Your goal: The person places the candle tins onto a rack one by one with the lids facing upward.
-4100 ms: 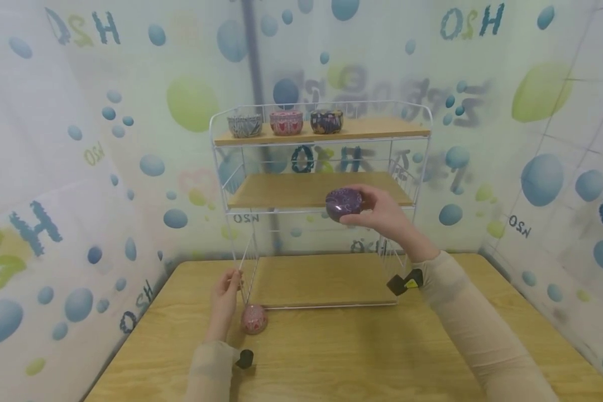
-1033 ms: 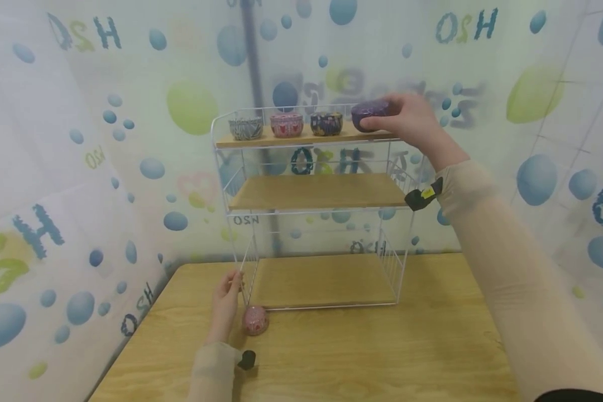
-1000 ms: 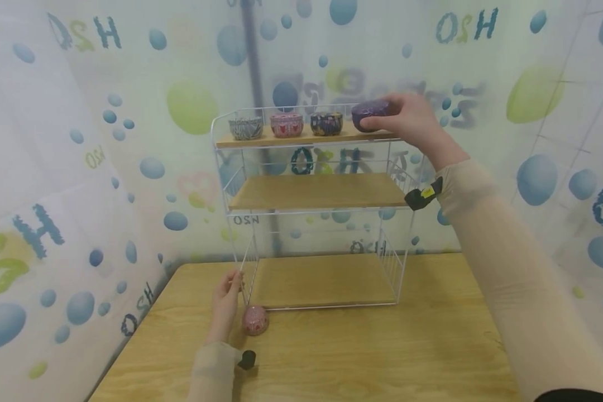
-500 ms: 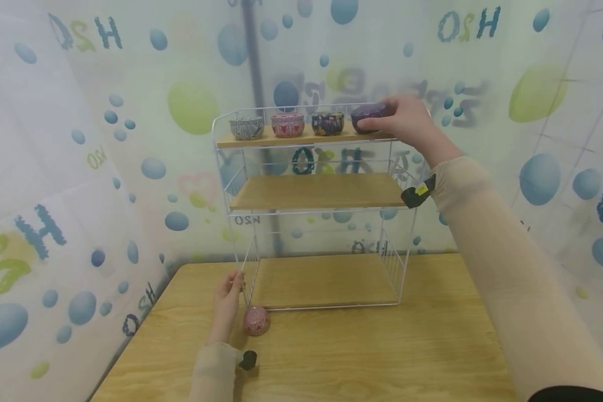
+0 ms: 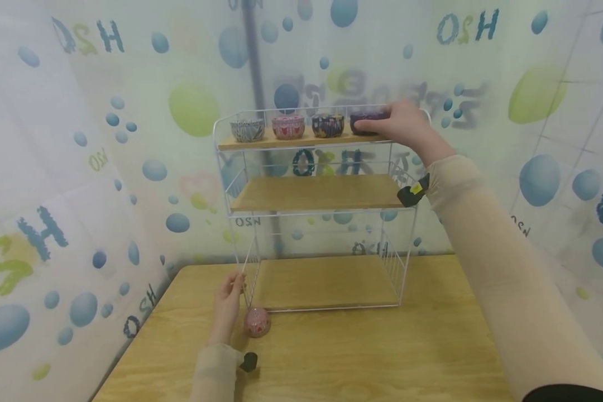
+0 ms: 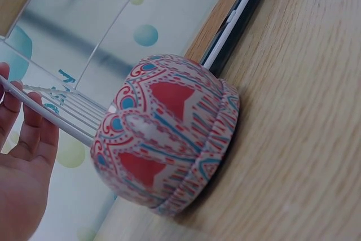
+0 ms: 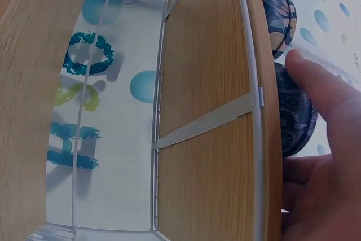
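On the right part of the rack's top shelf (image 5: 276,143) stands a round dark purple tin (image 5: 365,116), which my right hand (image 5: 408,128) holds between thumb and fingers. In the right wrist view the tin (image 7: 294,118) sits at the shelf edge, partly covered by the thumb. To its left stand a dark floral tin (image 5: 328,126), a pink tin with red hearts (image 5: 288,128) and a grey leaf-patterned tin (image 5: 248,130). Low down, my left hand (image 5: 226,304) grips the rack's white front-left post (image 6: 53,118). Right beside it a second pink patterned tin (image 6: 163,134) rests on the table.
The white wire rack has a wooden middle shelf (image 5: 316,191) and a bottom shelf (image 5: 326,282), standing on a wooden table (image 5: 362,357). Behind and at both sides hangs a curtain (image 5: 130,223) printed with blue and green dots.
My right hand has raised the purple tin from before the middle shelf to the top shelf, then lowered it slightly onto the board. My left hand has stayed on the post.
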Demonstrator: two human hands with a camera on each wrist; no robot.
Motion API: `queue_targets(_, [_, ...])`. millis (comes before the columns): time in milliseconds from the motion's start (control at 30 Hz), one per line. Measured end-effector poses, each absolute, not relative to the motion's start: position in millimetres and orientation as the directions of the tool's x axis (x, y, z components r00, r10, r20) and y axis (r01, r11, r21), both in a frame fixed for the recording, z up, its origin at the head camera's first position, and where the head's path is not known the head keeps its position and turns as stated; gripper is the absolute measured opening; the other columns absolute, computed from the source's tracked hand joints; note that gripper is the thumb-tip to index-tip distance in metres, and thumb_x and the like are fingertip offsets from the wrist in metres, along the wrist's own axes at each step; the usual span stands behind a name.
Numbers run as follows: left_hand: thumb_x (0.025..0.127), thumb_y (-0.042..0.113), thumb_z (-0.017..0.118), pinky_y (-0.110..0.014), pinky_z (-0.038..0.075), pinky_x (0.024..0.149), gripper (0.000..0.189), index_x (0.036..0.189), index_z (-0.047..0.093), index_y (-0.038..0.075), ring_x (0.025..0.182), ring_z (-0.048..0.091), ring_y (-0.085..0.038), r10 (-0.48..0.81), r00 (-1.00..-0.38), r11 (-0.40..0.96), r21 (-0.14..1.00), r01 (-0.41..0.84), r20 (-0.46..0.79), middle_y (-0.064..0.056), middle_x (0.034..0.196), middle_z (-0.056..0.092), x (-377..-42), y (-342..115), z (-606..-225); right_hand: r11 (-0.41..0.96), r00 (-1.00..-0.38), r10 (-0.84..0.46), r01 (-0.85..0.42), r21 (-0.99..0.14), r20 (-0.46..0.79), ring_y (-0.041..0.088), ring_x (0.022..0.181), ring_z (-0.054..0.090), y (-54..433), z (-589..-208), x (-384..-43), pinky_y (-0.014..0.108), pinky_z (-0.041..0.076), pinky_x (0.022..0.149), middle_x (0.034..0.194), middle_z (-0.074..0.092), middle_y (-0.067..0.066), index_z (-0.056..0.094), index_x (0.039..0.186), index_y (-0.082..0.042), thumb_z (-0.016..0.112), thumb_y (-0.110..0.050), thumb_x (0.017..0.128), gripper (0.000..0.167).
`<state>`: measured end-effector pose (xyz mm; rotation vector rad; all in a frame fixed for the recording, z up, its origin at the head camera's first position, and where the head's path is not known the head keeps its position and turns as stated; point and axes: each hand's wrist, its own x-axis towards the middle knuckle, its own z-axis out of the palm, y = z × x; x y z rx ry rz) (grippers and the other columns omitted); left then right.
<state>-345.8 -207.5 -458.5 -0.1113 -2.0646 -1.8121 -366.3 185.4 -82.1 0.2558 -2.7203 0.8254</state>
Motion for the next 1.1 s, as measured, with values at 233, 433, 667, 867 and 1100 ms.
queue_targets(233, [0.104, 0.024, 0.047, -0.042, 0.040, 0.092, 0.031, 0.118, 0.056, -0.003, 0.108, 0.054, -0.038, -0.188, -0.928, 0.154, 0.943, 0.296, 0.322, -0.011, 0.111, 0.061, -346.1, -208.5, -457.8, 0.824, -0.952, -0.118, -0.253, -0.507, 0.283, 0.036, 0.117, 0.049, 185.6, -79.2, -365.9, 0.050, 0.042, 0.096, 0.136, 0.050, 0.022, 0.041, 0.146, -0.005, 0.055, -0.068, 0.085, 0.088])
queue_targets(433, [0.104, 0.024, 0.047, -0.042, 0.041, 0.091, 0.032, 0.116, 0.056, -0.004, 0.107, 0.055, -0.039, -0.194, -0.924, 0.152, 0.940, 0.305, 0.331, -0.005, 0.107, 0.061, -347.2, -209.1, -458.5, 0.808, -0.959, -0.116, -0.243, -0.536, 0.259, 0.037, 0.131, 0.041, 186.9, -76.2, -364.8, 0.052, 0.038, 0.103, 0.148, 0.039, 0.021, 0.034, 0.149, -0.005, 0.056, -0.068, 0.084, 0.094])
queue_targets(667, [0.103, 0.030, 0.048, -0.040, 0.044, 0.088, 0.038, 0.114, 0.057, -0.005, 0.102, 0.057, -0.036, -0.204, -0.897, 0.186, 0.915, 0.358, 0.392, -0.008, 0.107, 0.061, -345.6, -206.0, -458.6, 0.722, -0.936, -0.082, -0.292, -0.627, 0.342, 0.033, 0.139, 0.030, 196.0, -78.2, -356.5, 0.051, 0.031, 0.110, 0.155, 0.029, 0.014, 0.028, 0.152, -0.007, 0.055, -0.064, 0.087, 0.090])
queue_targets(867, [0.103, 0.028, 0.049, -0.036, 0.045, 0.086, 0.036, 0.112, 0.058, -0.005, 0.098, 0.058, -0.029, -0.222, -0.896, 0.178, 0.919, 0.351, 0.385, -0.017, 0.110, 0.061, -347.0, -204.5, -458.2, 0.647, -0.853, 0.032, -0.379, -0.661, 0.521, 0.025, 0.128, 0.046, 198.3, -90.2, -338.9, 0.044, 0.040, 0.104, 0.142, 0.049, 0.010, 0.046, 0.144, -0.014, 0.058, -0.060, 0.088, 0.074])
queue_targets(1100, [0.103, 0.018, 0.048, -0.035, 0.045, 0.086, 0.030, 0.113, 0.057, -0.008, 0.095, 0.060, -0.024, -0.215, -0.905, 0.166, 0.927, 0.336, 0.366, -0.004, 0.103, 0.061, -333.6, -200.4, -442.9, 0.640, -0.747, -0.002, -0.512, -0.573, 0.664, 0.020, 0.104, 0.055, 186.8, -123.9, -311.7, 0.035, 0.046, 0.083, 0.116, 0.064, 0.009, 0.062, 0.127, -0.010, 0.062, -0.046, 0.091, 0.050])
